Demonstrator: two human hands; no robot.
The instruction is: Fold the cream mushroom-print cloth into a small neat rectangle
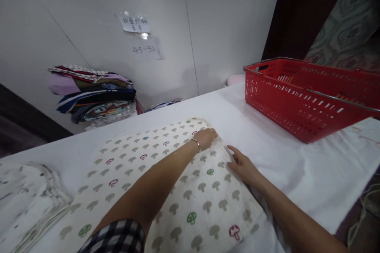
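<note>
A cream cotton cloth (202,187) printed with grey, green, red and blue mushrooms lies on the white-covered table, its right part folded over in layers. My left hand (206,138), with a bracelet at the wrist, reaches across it and has its fingers closed on the cloth's far right edge. The left fingertips are partly hidden. Close by the right edge of the cloth is my right hand (242,165), its thumb and fingers apart, with nothing held in it.
A red plastic basket (276,101) with metal handles stands at the right of the table (228,116). Another printed cloth, folded in layers (26,201), lies at the left. Beyond the far edge is a stack of folded fabrics (95,93) against the wall.
</note>
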